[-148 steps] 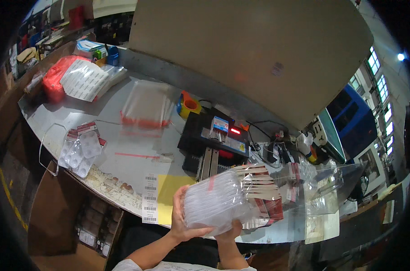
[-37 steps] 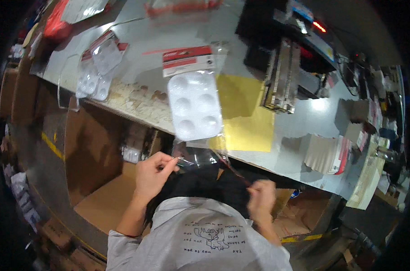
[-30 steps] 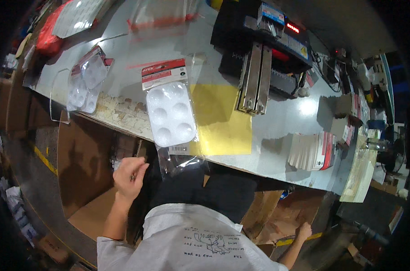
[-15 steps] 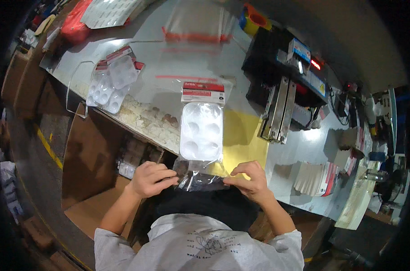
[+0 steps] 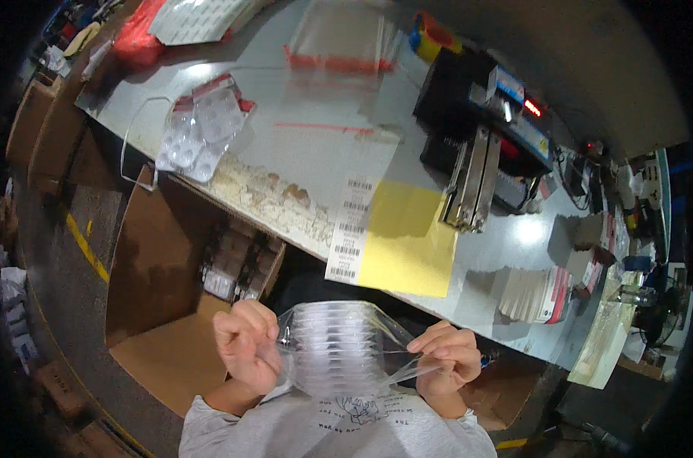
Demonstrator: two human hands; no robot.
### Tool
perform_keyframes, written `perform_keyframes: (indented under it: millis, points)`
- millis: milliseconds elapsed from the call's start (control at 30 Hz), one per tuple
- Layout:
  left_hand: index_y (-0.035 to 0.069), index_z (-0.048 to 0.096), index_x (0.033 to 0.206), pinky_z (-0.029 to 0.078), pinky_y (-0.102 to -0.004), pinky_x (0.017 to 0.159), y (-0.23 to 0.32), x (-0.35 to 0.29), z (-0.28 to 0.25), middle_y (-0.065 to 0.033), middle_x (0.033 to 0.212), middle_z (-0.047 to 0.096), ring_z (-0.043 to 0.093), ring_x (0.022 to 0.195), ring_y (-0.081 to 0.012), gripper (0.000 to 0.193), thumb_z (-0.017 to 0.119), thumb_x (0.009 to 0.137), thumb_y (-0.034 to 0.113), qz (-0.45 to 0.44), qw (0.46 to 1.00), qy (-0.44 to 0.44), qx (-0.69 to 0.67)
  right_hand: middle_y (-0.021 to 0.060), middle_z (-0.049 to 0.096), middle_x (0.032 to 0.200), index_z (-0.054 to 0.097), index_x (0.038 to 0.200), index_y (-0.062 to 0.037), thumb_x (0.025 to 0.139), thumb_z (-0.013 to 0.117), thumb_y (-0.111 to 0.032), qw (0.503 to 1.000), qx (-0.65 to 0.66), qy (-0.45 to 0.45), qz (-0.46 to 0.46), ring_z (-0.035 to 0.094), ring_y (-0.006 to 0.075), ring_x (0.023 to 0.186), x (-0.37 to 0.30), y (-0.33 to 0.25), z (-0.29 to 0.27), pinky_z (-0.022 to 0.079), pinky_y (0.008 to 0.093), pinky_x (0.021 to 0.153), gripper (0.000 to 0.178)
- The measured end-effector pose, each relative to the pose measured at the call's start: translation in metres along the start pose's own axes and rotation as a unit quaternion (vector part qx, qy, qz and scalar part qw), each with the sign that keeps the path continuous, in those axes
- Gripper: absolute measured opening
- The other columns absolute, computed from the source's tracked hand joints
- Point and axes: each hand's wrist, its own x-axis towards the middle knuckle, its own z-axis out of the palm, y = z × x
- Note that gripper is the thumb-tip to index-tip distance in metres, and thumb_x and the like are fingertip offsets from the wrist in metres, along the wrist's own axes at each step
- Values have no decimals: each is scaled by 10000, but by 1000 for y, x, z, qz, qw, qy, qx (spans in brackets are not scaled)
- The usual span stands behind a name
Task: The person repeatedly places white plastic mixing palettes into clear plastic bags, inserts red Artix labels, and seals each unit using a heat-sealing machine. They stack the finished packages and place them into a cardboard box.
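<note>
A clear plastic bag [image 5: 393, 333] is stretched between my two hands in front of my chest, off the table. Inside it sits a stack of white plastic paint palettes [image 5: 336, 338], turned so that its layered edges show. My left hand [image 5: 246, 347] is closed in a pinch on the bag's left side. On the other side, my right hand [image 5: 447, 357] pinches the film between thumb and fingers. The bag's header card cannot be seen from here.
On the table [image 5: 285, 99] lie a yellow sheet [image 5: 411, 252], a barcode label strip [image 5: 346, 237] and bagged palettes [image 5: 201, 130] at left. A heat sealer [image 5: 476, 175] and upright cards [image 5: 533, 296] stand right. An open carton [image 5: 156, 267] stands below the table's left edge.
Both hands have lifted the bag off the table's front edge toward my chest. The palettes have tipped from face-up to edge-on, and the label strip beneath is uncovered.
</note>
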Motion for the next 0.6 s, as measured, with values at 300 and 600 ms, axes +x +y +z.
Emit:
perform_keyframes:
  millis: [300, 600]
  points:
    - [59, 390, 855, 422, -213, 542, -13, -43, -15, -42, 763, 426, 415, 629, -111, 157, 445, 966, 155, -251, 962, 110, 1, 53, 609, 660, 613, 845, 27, 897, 543, -39, 915, -47, 84, 392, 493, 61, 471, -34, 16, -5, 333, 176, 435, 109]
    - [28, 477, 871, 424, -307, 827, -53, -56, 5, -71, 860, 532, 506, 861, -172, 103, 567, 847, -15, -216, 962, 112, 121, 24, 570, 815, 603, 837, 11, 835, 640, 0, 904, 16, 154, 399, 474, 55, 640, -64, 60, 22, 423, 187, 585, 39]
